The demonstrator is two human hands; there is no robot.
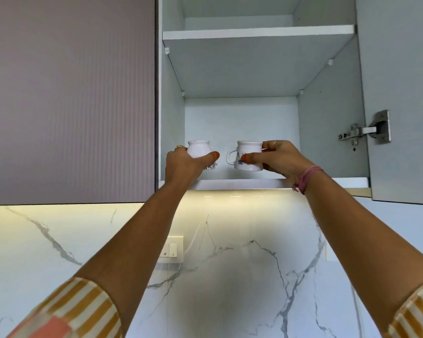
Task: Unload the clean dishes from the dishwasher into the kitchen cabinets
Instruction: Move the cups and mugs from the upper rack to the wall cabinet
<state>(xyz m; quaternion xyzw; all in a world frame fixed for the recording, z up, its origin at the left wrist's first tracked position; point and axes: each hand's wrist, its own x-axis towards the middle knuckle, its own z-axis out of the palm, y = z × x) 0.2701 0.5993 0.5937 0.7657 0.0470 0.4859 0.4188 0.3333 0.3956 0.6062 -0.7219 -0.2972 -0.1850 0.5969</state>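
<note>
Since cabinet door stands open, lower shelf [230,184] of cabinet [327,123] is reachable. Left hand [183,162] grasps left cup [200,148], right hand [276,157] grasps right cup [248,154], handle inward; both cups at shelf front, probably being set down side by side.
</note>
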